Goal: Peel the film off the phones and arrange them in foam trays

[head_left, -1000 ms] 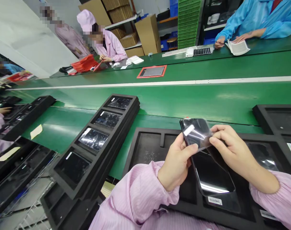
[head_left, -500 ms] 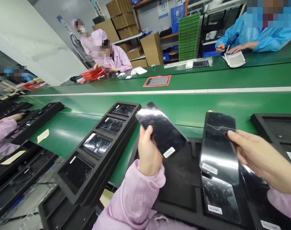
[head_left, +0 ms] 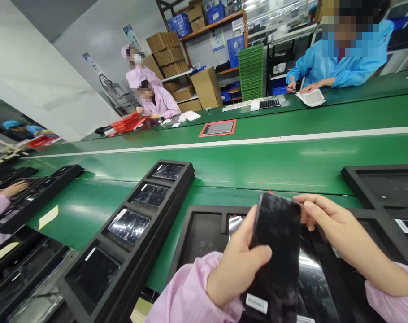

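My left hand [head_left: 236, 264] is wrapped round the left edge of a black glossy phone panel [head_left: 276, 251] with a white label near its lower end. It holds the panel upright over a black foam tray [head_left: 197, 233] in front of me. My right hand [head_left: 332, 224] grips the panel's top right corner with thumb and fingers. Another shiny panel [head_left: 316, 278] lies in the tray right under it. Both my sleeves are pink.
A stack of black trays [head_left: 146, 206] holding several screens stands to my left, another black tray [head_left: 382, 179] at right. The green conveyor belt [head_left: 258, 157] carries a red-framed panel [head_left: 218, 128]. Other people in pink and blue coats work across the belt.
Half a second ago each hand held its own dark panel, apart. Now both hands are together on one panel in front of me. The view has tilted upward.
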A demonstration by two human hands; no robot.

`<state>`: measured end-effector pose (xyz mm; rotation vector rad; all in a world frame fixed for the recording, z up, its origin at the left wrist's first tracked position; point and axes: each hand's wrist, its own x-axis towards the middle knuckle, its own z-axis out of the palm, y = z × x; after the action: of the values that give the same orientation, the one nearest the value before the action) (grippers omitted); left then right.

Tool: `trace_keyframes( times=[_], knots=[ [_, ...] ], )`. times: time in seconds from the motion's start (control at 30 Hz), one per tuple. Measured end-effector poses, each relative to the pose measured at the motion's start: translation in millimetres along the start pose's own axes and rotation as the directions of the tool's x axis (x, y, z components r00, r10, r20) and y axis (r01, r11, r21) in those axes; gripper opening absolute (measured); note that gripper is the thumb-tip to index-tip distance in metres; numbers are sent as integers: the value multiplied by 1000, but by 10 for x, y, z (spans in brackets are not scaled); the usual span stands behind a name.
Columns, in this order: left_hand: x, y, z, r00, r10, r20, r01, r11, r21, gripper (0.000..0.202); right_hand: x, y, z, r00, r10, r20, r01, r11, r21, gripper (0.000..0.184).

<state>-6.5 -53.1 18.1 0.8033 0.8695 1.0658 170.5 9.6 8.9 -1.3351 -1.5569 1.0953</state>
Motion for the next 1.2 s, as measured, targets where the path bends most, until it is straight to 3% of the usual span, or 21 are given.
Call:
trace_keyframes(
  times=[0.07, 0.17, 0.27, 0.33, 0.37, 0.47, 0.53, 0.67, 0.73, 0.77, 0.83, 0.9, 0.97, 1.07, 1.2],
  knots=[
    [-40, -66, 8, 997, -66, 44, 61, 993, 102, 72, 1, -17, -44, 997, -78, -12, 79, 997, 26, 47],
    [-66, -108, 6, 991, -108, 73, 94, 981, 171, 73, -47, -46, -40, 961, -274, -26, 271, 958, -99, 39],
    [-66, -108, 4, 992, -117, 43, 110, 985, 133, 75, -97, -73, -41, 834, -542, -105, 497, 820, -283, 31],
    [-73, -127, -14, 994, -111, 19, 109, 988, 111, 77, -115, -73, -52, 751, -651, -112, 584, 733, -348, 25],
    [-83, -149, -31, 994, -104, 15, 102, 988, 112, 77, -117, -66, -55, 743, -659, -119, 586, 726, -361, 22],
    [-135, -247, -118, 994, -113, 2, 111, 974, 198, 75, -104, -40, -55, 826, -554, -102, 500, 804, -322, 21],
    [-171, -304, -184, 990, -137, -19, 137, 945, 296, 75, -96, -46, -66, 846, -530, -58, 494, 821, -286, 24],
    [-190, -295, -235, 995, -73, -68, 96, 881, 463, 71, -125, -158, -165, 717, -695, 45, 692, 702, -168, 21],
    [-183, -239, -207, 997, 1, -72, 41, 817, 576, 52, -141, -215, -224, 693, -708, 138, 715, 699, -2, 20],
    [-181, -209, -183, 997, 34, -66, 16, 766, 643, 39, -140, -226, -243, 710, -688, 151, 689, 723, 54, 23],
    [-182, -165, -132, 994, 104, -35, -41, 648, 760, 22, -117, -206, -241, 801, -596, 62, 594, 803, 42, 27],
    [-186, -154, -97, 981, 182, 62, -153, 546, 824, 24, -77, -145, -189, 900, -434, -47, 433, 901, -16, 31],
    [-189, -173, -96, 951, 247, 187, -284, 452, 846, 25, -42, -78, -116, 974, -224, -37, 223, 975, -11, 35],
    [-192, -229, -137, 913, 268, 308, -384, 308, 870, 24, -17, -21, -31, 997, -1, 76, -3, 998, 64, 35],
    [-210, -289, -119, 898, 342, 276, -350, 176, 920, 28, -13, -26, 0, 990, 84, 109, -101, 981, 163, 31]
  ],
)
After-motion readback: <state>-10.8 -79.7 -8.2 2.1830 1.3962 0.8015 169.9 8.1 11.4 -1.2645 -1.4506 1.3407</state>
